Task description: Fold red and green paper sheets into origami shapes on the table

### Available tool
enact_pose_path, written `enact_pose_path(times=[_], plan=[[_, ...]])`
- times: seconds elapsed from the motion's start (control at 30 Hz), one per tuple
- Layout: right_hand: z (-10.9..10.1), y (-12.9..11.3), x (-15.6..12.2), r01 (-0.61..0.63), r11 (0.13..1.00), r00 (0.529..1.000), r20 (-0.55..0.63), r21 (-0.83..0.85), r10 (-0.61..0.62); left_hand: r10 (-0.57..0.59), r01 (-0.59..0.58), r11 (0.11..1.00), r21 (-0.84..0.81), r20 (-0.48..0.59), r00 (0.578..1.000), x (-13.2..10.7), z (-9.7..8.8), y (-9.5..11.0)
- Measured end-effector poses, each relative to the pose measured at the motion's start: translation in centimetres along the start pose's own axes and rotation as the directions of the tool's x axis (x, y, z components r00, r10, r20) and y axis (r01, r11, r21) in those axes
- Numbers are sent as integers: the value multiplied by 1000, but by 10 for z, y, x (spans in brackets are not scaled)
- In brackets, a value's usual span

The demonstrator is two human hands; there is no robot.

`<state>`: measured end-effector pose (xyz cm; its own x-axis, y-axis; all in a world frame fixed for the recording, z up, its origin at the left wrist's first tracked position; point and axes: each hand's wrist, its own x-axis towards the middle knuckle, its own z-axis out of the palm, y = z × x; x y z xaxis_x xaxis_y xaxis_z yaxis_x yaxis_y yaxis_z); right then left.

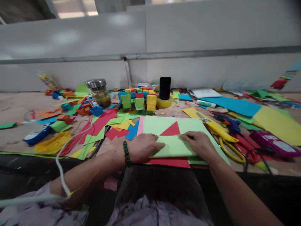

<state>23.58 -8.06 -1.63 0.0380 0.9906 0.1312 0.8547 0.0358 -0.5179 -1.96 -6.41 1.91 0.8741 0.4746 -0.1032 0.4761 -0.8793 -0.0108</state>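
Observation:
A light green sheet of paper (175, 147) with a folded edge lies in front of me, on top of a larger light green sheet (185, 123). My left hand (147, 146) presses on its left end, fingers curled and thumb stretched along the paper. At the right end, my right hand (199, 145) pinches the upper edge between thumb and fingers. A red paper triangle (172, 129) shows just above that edge, between the hands. More red paper (168, 162) sticks out below it at the table's front edge. Some fingertips of both hands are hidden.
Yellow-handled scissors (231, 150), a glue gun (228, 121) and a purple device (274, 142) lie to the right. Behind stand small folded paper chairs (138, 102), a phone (165, 88) on a tape roll (164, 103) and a glass jar (101, 97). A white cable (58, 166) crosses the left.

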Motion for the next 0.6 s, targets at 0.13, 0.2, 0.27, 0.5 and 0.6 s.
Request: enact_pose_path(times=[0.13, 0.2, 0.27, 0.5, 0.6], plan=[[-2, 1, 1, -12, 998, 998, 62, -56, 16, -31, 29, 998, 58, 29, 999, -6, -1, 16], [-5, -2, -1, -62, 987, 996, 61, -145, 71, -52, 49, 997, 52, 44, 998, -10, -1, 22], [-9, -12, -6, -34, 959, 999, -28, -282, 27, -75, 72, 996, 53, 51, 996, -12, -2, 26], [6, -62, -59, 624, 676, 780, 257, -391, -571, -78, 74, 994, 79, 54, 996, -12, -3, 34], [16, -68, -74, 660, 587, 742, 281, -470, -609, -65, 61, 995, 80, 41, 997, -13, 1, 34]])
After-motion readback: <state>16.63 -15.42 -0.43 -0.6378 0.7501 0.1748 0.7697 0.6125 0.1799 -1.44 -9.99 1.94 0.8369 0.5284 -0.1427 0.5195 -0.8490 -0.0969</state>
